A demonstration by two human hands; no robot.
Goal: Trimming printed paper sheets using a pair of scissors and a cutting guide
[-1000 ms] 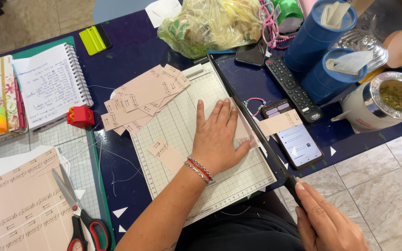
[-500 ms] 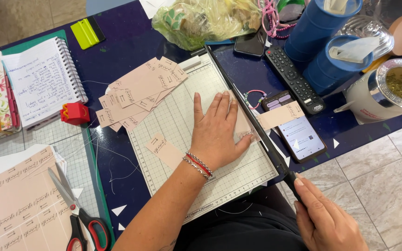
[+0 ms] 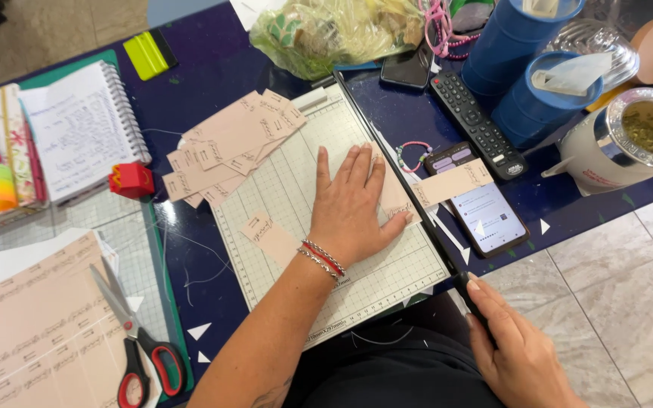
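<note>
A spiral notebook (image 3: 85, 132) lies open at the left, with a small red block (image 3: 131, 180) just beside it. Red-handled scissors (image 3: 139, 347) rest on a green mat. A remote control (image 3: 476, 125) sits beside a phone (image 3: 485, 208). Two blue cups (image 3: 538, 83) stand near a metal-rimmed cup (image 3: 629, 140). A plastic bag (image 3: 334, 30) lies at the top.

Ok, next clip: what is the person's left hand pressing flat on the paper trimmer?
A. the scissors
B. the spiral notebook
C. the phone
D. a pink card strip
D: the left hand lies flat on a pink card strip that crosses the paper trimmer edge, while the right hand grips the blade handle.
</note>
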